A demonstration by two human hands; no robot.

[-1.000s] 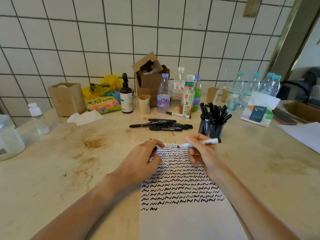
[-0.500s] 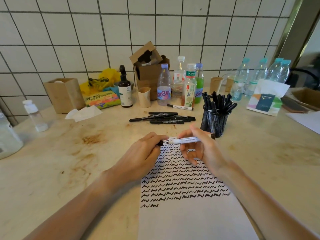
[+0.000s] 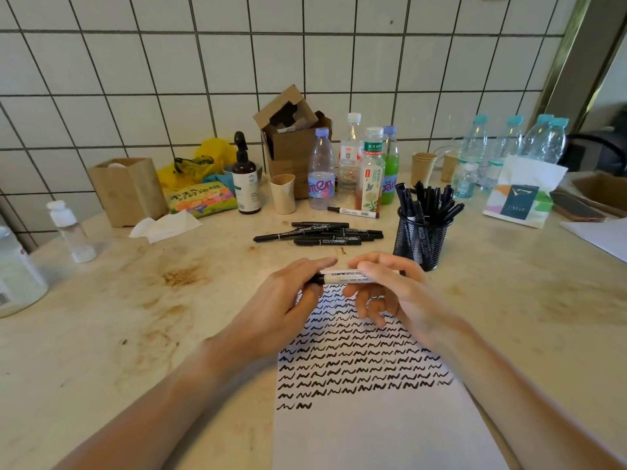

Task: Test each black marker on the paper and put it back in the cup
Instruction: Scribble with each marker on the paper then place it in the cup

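Two hands, left hand point(image 3: 288, 300) and right hand point(image 3: 395, 295), gripping marker point(image 3: 344, 277) (white-barrelled)

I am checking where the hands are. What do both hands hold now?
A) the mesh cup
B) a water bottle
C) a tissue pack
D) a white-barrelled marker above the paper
D: the left hand and right hand both grip the white-barrelled marker level above the scribbled paper.

One mesh cup point(image 3: 420, 242) crammed with black markers point(image 3: 428, 198), too many to count. Two white-barrelled markers point(image 3: 353, 212). Four drink bottles point(image 3: 320, 178) along the worktop's back edge, four blue-capped water bottles point(image 3: 473, 144) toward its right corner. Three paper cups point(image 3: 282, 193). One scribbled paper point(image 3: 373, 429).
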